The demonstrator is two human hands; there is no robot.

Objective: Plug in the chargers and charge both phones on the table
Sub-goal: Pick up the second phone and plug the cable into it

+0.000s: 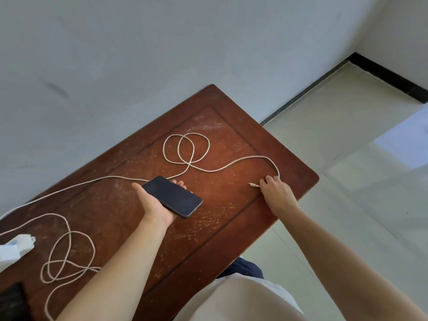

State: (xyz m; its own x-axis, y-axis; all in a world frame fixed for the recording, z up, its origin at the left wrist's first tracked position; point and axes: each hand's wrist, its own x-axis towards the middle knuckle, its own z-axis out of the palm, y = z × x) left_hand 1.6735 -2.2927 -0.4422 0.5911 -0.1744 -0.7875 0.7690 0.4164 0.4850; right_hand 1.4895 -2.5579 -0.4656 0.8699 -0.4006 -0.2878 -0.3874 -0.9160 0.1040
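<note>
L hand [157, 205] palm-up, fingers cradling phone [171, 196]; R hand [276, 193] palm-down, fingers pinching cable [231, 165] w/ plug protruding.

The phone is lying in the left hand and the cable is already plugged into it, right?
Not quite. In the head view the phone does lie in the left hand, but the cable plug is not in it: the right hand pinches it apart from the phone.

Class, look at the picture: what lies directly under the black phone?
The black phone rests on the open palm of the left hand, fingertips showing past its far edge. The table is below. The phone covers most of the palm.
</note>
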